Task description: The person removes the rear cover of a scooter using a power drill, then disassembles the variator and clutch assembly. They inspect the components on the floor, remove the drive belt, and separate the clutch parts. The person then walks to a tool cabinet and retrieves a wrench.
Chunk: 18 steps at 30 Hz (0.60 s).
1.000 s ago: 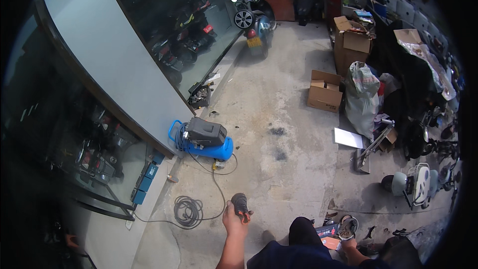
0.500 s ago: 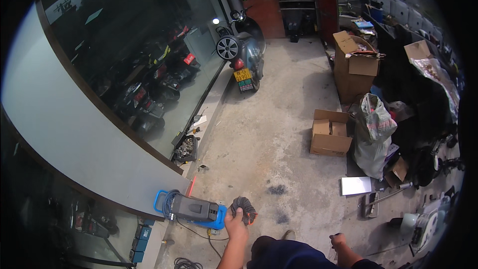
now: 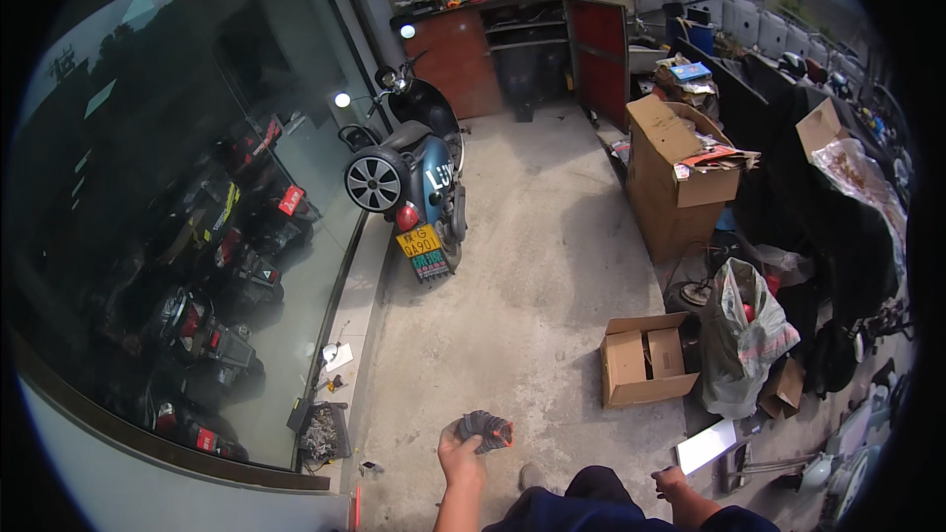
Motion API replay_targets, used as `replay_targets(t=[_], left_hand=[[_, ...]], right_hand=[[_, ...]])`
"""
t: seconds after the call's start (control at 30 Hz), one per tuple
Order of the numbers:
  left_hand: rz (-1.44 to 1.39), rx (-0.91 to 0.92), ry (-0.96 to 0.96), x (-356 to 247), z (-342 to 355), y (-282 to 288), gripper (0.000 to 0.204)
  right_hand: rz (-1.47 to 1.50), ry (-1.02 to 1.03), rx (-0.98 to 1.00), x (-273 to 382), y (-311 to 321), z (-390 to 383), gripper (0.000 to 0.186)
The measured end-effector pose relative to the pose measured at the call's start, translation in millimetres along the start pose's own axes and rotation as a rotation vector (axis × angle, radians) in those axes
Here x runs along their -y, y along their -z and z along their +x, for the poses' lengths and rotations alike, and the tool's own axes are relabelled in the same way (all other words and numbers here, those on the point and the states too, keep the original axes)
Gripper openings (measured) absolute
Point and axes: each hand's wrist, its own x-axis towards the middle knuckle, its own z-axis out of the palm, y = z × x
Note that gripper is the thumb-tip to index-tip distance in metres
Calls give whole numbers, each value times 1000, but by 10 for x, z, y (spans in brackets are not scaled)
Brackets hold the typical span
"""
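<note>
Workshop floor with a parked scooter and boxes

A blue scooter (image 3: 419,172) is standing by the glass wall (image 3: 177,236), an open cardboard box (image 3: 645,365) is lying on the concrete floor (image 3: 532,266) just beside a full plastic bag (image 3: 744,340), and a tall carton (image 3: 675,177) is sitting farther back.

light: soft daylight, even | glare: glass reflections left | edges: fisheye bend, black vignette

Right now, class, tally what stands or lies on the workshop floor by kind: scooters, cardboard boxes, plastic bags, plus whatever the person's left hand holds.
Scooter: 1
Cardboard boxes: 2, a tall one and a low open one
Plastic bag: 1
Dark ribbed part in the left hand: 1
Total: 5
</note>
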Motion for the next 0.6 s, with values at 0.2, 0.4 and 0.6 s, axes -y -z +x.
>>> replay_targets(t=[0.2,0.4,0.6], left_hand=[[99,74,55,32,1920,-1168,43],[158,60,33,187,3877,-2552,38],[253,15,-16,-142,5486,-3776,38]], right_hand=[[81,-237,-5,500,-152,211,24],[53,-258,12,2671,-177,1288,26],[216,157,-126,6528,358,2615,24]])
